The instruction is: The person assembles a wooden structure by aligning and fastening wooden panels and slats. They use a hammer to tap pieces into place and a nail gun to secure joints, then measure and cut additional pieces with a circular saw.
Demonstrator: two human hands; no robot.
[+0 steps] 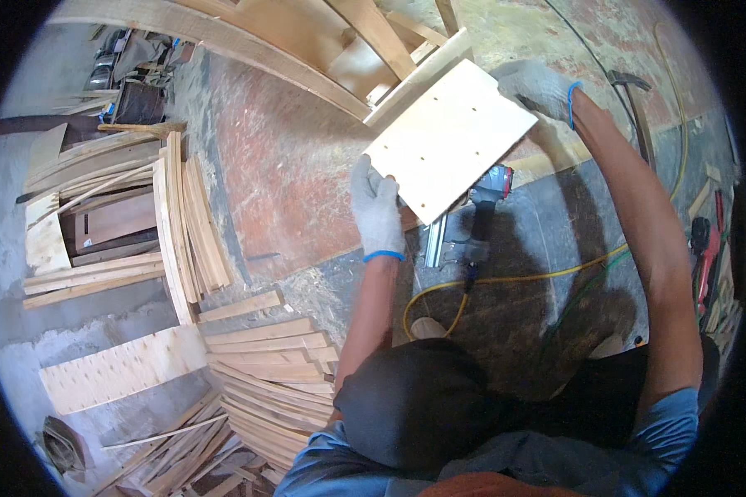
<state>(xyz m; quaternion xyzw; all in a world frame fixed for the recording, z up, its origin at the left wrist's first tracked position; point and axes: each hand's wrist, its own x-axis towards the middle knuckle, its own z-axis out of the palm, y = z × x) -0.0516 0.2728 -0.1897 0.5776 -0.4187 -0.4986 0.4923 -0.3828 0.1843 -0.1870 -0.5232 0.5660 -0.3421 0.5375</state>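
A pale rectangular wooden board (452, 137) with several small dark spots is held tilted in front of me. My left hand (376, 205), in a grey glove with a blue cuff, grips its near left corner, thumb on the upper face. At the far right corner my right hand (535, 88), gloved alike, is closed on the edge, with some fingers hidden. Just beyond the board stands a wooden frame (360, 108) of slats; its end rail (429, 73) lies right along the board's far edge. Partly covered by the board, a nail gun (477, 217) lies on the floor.
A yellow hose (522, 279) runs from the nail gun across the floor. Stacked wood strips (278, 398) and a plywood sheet (124, 369) lie at left. A hammer (638, 116) is at the right, beyond it a red-and-black tool (704, 248).
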